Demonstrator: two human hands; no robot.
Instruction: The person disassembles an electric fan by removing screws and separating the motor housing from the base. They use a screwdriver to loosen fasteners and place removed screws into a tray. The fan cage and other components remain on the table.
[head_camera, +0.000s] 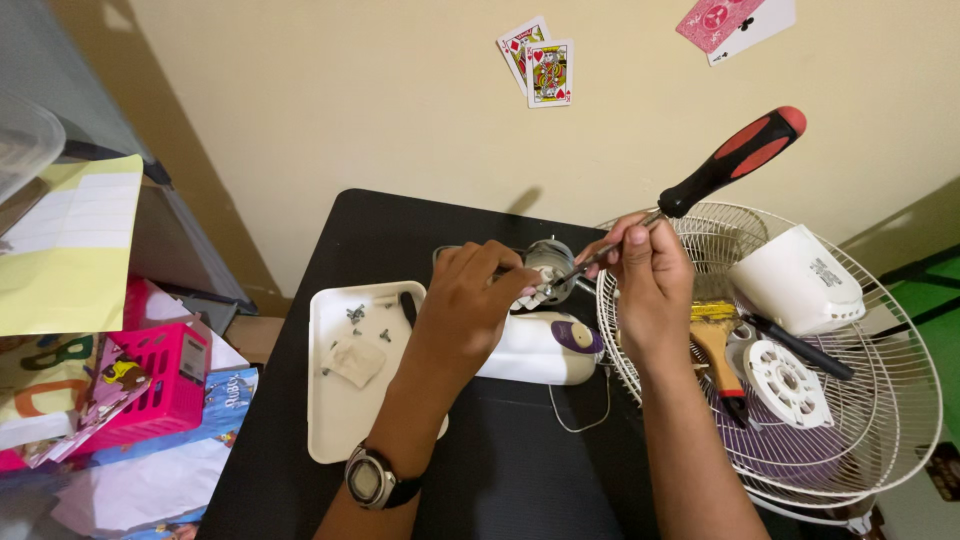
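Observation:
My right hand (648, 285) grips the metal shaft of a screwdriver with a red and black handle (735, 160); the tip points down-left at a round metal fan motor (552, 262). My left hand (470, 305), with a wristwatch (372, 480) on its wrist, pinches something at the motor's front. What it pinches is hidden by the fingers. The motor sits on a white fan body (540, 350) with a purple knob (577, 335), lying on a black table (500, 470).
A white tray (335, 420) to the left holds small screws (357, 318) and a scrap of cloth. To the right, a wire fan guard (880, 400) holds a white cover (795, 280), a round white disc (787, 382), a paintbrush (715, 335) and a tool. A pink basket (165, 385) stands far left.

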